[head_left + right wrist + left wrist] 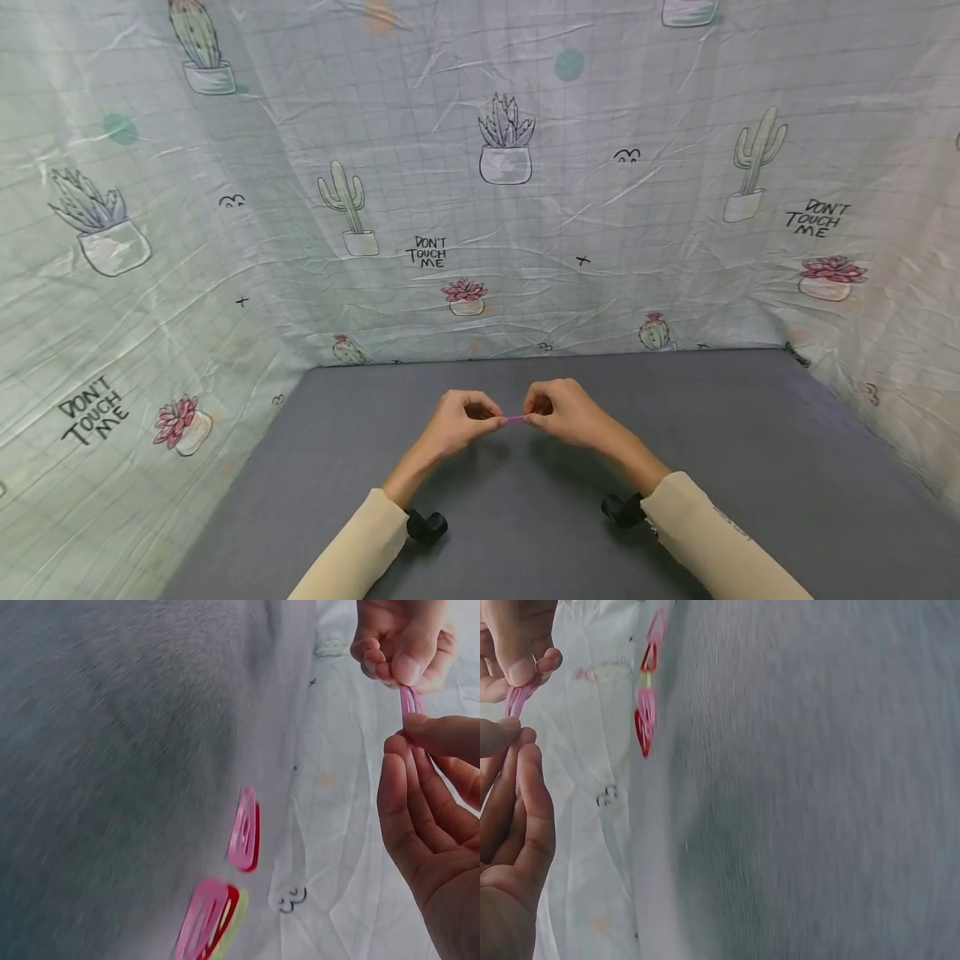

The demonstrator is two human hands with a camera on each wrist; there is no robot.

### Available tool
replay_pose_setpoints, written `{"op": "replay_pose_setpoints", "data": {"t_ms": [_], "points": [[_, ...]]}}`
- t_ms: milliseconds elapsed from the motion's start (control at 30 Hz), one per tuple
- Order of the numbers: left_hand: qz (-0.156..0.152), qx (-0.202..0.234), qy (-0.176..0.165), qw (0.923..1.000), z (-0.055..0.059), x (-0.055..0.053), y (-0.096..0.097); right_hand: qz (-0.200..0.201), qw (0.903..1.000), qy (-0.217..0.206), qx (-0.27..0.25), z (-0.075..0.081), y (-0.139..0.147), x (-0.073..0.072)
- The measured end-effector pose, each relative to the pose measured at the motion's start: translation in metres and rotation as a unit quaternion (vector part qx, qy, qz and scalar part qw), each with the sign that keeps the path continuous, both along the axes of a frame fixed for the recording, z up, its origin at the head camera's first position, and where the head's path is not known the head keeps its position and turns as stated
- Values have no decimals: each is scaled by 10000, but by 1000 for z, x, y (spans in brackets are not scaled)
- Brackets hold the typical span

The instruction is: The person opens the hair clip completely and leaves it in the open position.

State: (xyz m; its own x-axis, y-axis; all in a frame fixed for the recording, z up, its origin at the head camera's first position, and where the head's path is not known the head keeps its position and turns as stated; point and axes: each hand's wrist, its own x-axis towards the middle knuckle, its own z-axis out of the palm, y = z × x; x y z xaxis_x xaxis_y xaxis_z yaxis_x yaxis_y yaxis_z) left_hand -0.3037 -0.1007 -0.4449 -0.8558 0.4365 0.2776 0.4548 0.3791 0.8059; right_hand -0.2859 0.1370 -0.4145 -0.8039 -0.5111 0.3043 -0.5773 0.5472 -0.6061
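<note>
A pink snap hair clip is stretched between both hands above the grey table. My left hand pinches one end between thumb and fingertips. At the opposite end, the thumb and fingers of my right hand pinch it too. Both wrist views show the clip's slim looped frame, its ends covered by fingertips. More hair clips lie on the table beyond the hands: a pink one overlapping a red one, and another pink one beside red and yellow-green ones. The head view hides these behind the hands.
The grey table runs back to a hanging cloth printed with cacti, which also encloses the left and right sides. Beige sleeves cover the forearms, and a black wrist camera sits at the left cuff, another at the right.
</note>
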Motion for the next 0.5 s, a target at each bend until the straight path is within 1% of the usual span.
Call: {"op": "replay_pose_setpoints", "data": {"t_ms": [133,233,400,500], "points": [[-109,97,33,9999,1,6,11,52,9999,50,-105,-2,13,8],[-95,90,68,9999,0,10,19,61,9998,126,-154,-4,23,14],[-55,40,34,10000,-5,15,32,30,9995,218,-204,-13,36,20],[-85,39,32,10000,-8,19,38,48,9994,227,-257,-19,42,23]]}}
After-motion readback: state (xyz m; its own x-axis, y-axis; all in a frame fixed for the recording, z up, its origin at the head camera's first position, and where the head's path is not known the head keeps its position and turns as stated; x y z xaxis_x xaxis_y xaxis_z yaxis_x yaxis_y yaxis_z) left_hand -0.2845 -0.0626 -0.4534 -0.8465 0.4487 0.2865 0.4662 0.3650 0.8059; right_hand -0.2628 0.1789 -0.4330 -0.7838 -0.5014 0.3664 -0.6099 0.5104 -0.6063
